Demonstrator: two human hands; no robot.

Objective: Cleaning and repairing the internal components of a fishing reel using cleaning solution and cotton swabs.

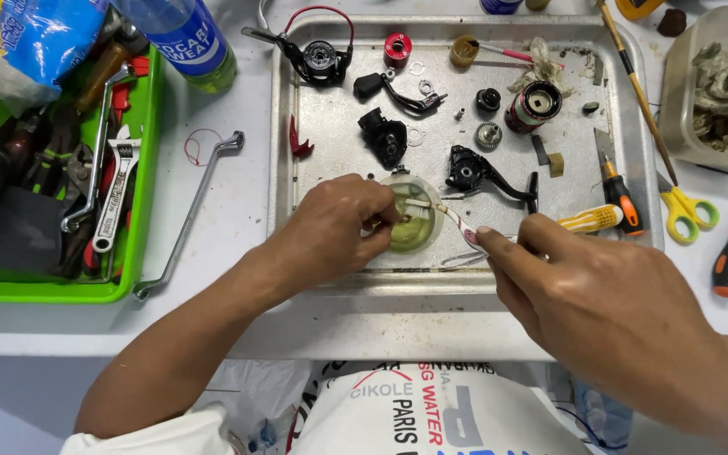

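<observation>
Toothbrush (457, 221) bristles dip into a small clear bowl (414, 221) of yellowish liquid on the metal tray (330, 135). Right hand (600, 303) pinches the brush handle; left hand (334, 232) closes around a small part at the bowl rim. Black reel parts (385, 135), a yellow-handled screwdriver (591, 219) and scissors (684, 209) crowd nearby.

We are looking down at two bare forearms and hands, the left hand (334, 232) and the right hand (608, 307), wearing no gloves, rings or watch. A white sleeve edge is showing at the lower left of the frame. Short-trimmed nails are showing on the fingers (499, 248).
</observation>
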